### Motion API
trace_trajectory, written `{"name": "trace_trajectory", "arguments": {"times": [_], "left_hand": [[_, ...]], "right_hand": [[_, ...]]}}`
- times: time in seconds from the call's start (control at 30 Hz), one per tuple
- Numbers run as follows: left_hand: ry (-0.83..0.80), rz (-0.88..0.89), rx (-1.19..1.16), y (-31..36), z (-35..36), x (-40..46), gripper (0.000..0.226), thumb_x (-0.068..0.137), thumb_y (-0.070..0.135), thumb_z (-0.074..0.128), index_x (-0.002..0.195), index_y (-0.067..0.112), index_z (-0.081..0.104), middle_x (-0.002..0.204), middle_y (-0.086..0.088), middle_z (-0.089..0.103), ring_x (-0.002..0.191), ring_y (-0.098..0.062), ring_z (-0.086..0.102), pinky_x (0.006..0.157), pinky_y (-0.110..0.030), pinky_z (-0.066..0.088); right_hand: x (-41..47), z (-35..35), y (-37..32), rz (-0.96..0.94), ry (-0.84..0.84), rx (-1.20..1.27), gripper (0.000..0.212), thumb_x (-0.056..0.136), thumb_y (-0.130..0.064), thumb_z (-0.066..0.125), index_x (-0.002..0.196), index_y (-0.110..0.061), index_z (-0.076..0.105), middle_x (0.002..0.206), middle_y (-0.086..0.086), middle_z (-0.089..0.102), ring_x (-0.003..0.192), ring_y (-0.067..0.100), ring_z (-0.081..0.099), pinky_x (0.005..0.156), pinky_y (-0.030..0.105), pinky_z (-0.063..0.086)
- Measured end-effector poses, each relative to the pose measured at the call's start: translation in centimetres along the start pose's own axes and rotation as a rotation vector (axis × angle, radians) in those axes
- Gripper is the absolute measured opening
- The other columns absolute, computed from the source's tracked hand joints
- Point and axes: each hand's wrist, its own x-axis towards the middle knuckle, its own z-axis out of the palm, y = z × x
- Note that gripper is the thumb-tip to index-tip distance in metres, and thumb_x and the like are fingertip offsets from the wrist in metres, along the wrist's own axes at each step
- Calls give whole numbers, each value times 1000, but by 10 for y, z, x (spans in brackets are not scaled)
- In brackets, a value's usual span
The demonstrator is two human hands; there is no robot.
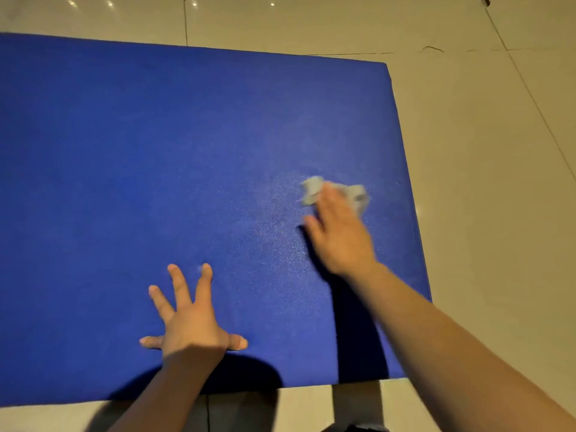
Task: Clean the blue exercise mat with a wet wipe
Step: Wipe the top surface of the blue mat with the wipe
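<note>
1. The blue mat [156, 182] lies flat on the tiled floor [498, 151].
2. The left hand [190, 319] rests on the mat, its grip spread wide.
3. The right hand [339, 235] presses a crumpled wipe [311, 190] onto the mat near its right edge, fingers laid over it.

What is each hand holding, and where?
The right hand presses the crumpled wet wipe under its fingers; the left hand lies spread on the mat, holding nothing.

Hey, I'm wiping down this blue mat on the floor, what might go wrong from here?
The wet wipe is bunched under your right hand, so it may clean unevenly. It is near the mat's right edge and could slide onto the tiled floor. Only your left hand holds the mat down; it might shift.
</note>
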Motion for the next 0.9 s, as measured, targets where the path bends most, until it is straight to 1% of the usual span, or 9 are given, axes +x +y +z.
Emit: {"name": "trace_trajectory", "arguments": {"times": [0.17,0.27,0.37,0.43,0.6,0.7,0.77,0.83,0.9], "left_hand": [[33,-42,13,3,2,3,139,59,43,91,150,45,-14,148,6,-45,143,-32,-31,100,-75,23],[53,-58,-24,3,5,5,139,56,40,93,150,45,-9,149,6,-43,143,-31,-31,101,-76,21],[52,-43,-49,2,4,4,137,58,41,92,150,45,-9,150,7,-42,142,-30,-32,102,-75,20],[49,-49,-63,0,3,1,133,62,41,90,150,46,-9,152,8,-40,143,-28,-31,103,-74,19],[349,89,-373,6,-2,0,71,85,40,69,146,24,37,162,0,10,150,-20,0,115,-62,11],[544,186,-375,34,-9,25,63,94,43,54,149,22,33,162,-1,13,150,-18,0,117,-54,-2],[625,254,-308,52,-9,54,57,100,45,41,150,18,34,161,-6,18,150,-23,6,116,-59,-2],[696,280,-185,61,1,77,60,99,48,28,149,17,37,159,-12,25,148,-29,15,114,-64,4],[766,277,-134,60,11,89,62,96,48,24,147,17,40,157,-14,29,147,-31,19,112,-65,7]], "right_hand": [[16,-26,50,262,63,-69,73,95,-58,24,143,-6,39,160,10,23,148,23,18,121,38,14],[7,-8,-2,20,-4,31,62,94,-55,28,122,-5,50,139,10,44,129,26,39,110,46,32],[-17,22,-52,-244,-165,8,78,95,-61,24,145,-3,41,157,10,31,146,23,22,121,27,4],[-23,28,-58,-294,-180,-29,85,96,-66,13,149,-4,35,160,8,26,149,20,17,120,23,0],[-6,-8,20,52,-12,-67,73,93,-62,23,147,-15,38,156,5,32,145,21,24,116,39,24],[-1,-45,88,324,125,-39,84,89,-72,13,134,-10,47,146,12,40,137,29,34,114,47,26],[3,-67,99,402,144,84,68,92,-65,15,116,-14,53,133,8,48,127,31,41,107,43,32],[7,-68,89,374,126,195,50,103,-45,24,128,-12,51,141,6,45,133,25,35,108,29,24],[14,-54,70,372,186,216,53,104,-42,27,137,-4,44,151,8,37,140,20,26,110,18,13]]}}
